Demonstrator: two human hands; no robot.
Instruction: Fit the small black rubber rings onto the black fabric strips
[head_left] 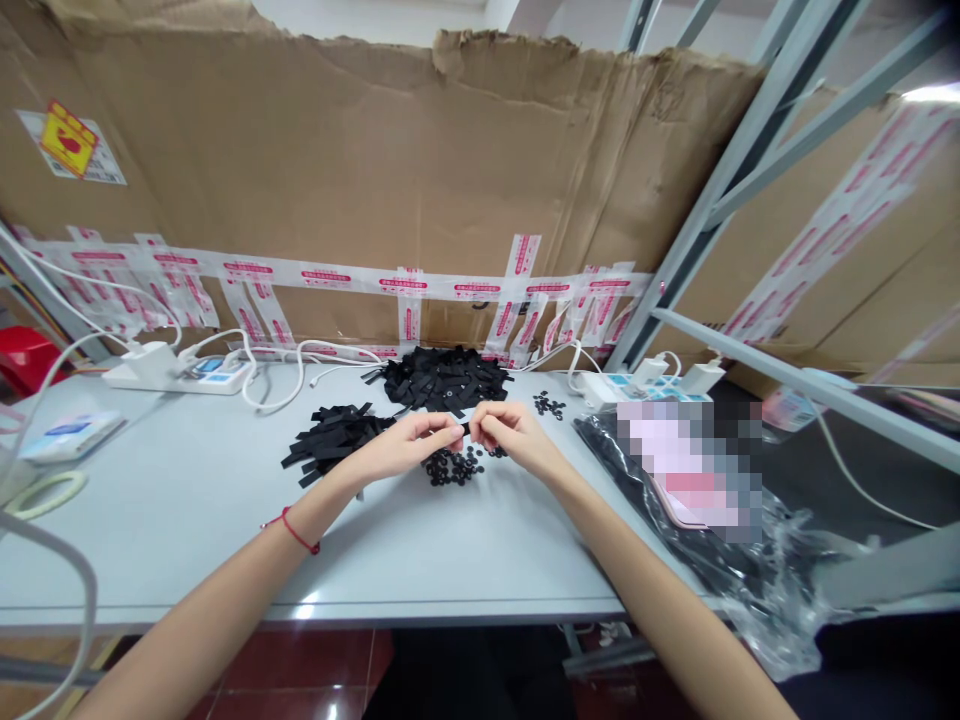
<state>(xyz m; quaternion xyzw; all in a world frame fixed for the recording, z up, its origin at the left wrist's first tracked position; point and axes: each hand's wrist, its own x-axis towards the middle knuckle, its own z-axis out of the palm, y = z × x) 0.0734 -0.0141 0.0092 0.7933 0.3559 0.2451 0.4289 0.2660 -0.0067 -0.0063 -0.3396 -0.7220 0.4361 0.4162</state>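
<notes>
Left hand: thumb and forefinger pinched on one end of a short black strip; red cord round the wrist.
Right hand: fingers curled in on the strip's other end, the two hands nearly touching.
Black strip: held between the fingertips, above the table, mostly hidden by fingers.
Black rings: loose heap just beside the hands at 6 o'clock; a smaller cluster between 2 and 3.
Strip piles: one at 9 o'clock, close to the left hand; a bigger one at 12.
Phone: between 3 and 4 o'clock, on a plastic bag, partly blurred.
Tape roll: well apart, at 9 o'clock.
Cardboard: standing behind everything at 12.
</notes>
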